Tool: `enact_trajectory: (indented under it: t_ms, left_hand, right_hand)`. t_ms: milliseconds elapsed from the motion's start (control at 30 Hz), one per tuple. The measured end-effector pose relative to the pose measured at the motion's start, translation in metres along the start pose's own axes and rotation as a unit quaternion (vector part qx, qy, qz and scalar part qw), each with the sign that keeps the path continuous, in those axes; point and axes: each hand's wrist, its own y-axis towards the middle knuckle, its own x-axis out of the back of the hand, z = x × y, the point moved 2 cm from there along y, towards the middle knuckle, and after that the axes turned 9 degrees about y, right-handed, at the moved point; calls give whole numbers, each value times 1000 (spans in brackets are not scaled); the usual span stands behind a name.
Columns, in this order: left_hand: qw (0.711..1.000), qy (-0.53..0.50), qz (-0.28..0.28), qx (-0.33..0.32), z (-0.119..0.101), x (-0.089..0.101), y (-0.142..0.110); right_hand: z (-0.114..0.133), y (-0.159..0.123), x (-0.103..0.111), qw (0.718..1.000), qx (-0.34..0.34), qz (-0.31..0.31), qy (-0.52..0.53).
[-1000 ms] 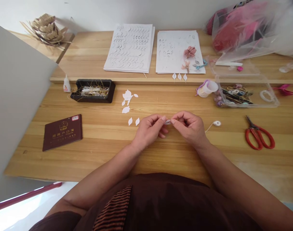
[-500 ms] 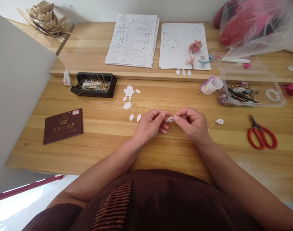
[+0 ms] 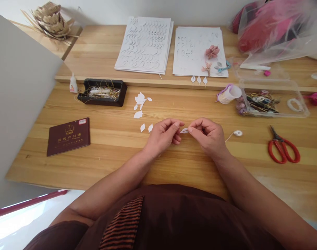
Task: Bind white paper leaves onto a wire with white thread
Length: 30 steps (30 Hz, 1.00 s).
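Note:
A small white leaf-shaped cutout [image 3: 184, 131] with a dark line down its middle is between my two hands. My right hand [image 3: 209, 137] pinches its right end between thumb and forefinger. My left hand [image 3: 165, 133] is closed in a pinch by its left tip; what those fingers hold is hidden. White thread runs from beneath my right hand to a small white spool [image 3: 238, 133]. Just left of my left hand lie two white leaf cutouts [image 3: 142, 127]. Farther back are more white paper cutouts [image 3: 138, 114] of different sizes.
Red-handled scissors [image 3: 283, 149] lie at right, below a clear plastic box [image 3: 301, 113] of supplies and a white roll [image 3: 230, 93]. A black tray [image 3: 122, 93], a glue bottle [image 3: 73, 84] and a maroon booklet [image 3: 68, 137] are left. Papers [image 3: 145, 45] and three leaves [image 3: 199, 80] sit on the raised shelf.
Both hands keep nearly the same pose around the white leaf cutout, which has turned very slightly. The whole view has shifted a little.

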Motion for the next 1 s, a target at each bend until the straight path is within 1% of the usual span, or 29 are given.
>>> enact_trajectory:
  t_ms: [200,367,567,733,1000]
  left_hand:
    - [1000,-3,1,-7,-1,-1,0]
    - [1000,14,2,-8,0,-1,0]
    - [999,26,4,-23,2,0,1]
    - [999,44,1,-28,4,0,2]
    - [998,57,-6,-31,3,-2,1]
  right_hand:
    - [3,0,0,1000,1,0,3]
    - [3,0,0,1000,3,-1,-5]
    - [2,-1,0,1000,6,8,-8]
    - [0,-1,2,1000,-1,20,-10]
    - [-1,-2,1,1000,-12,19,-1]
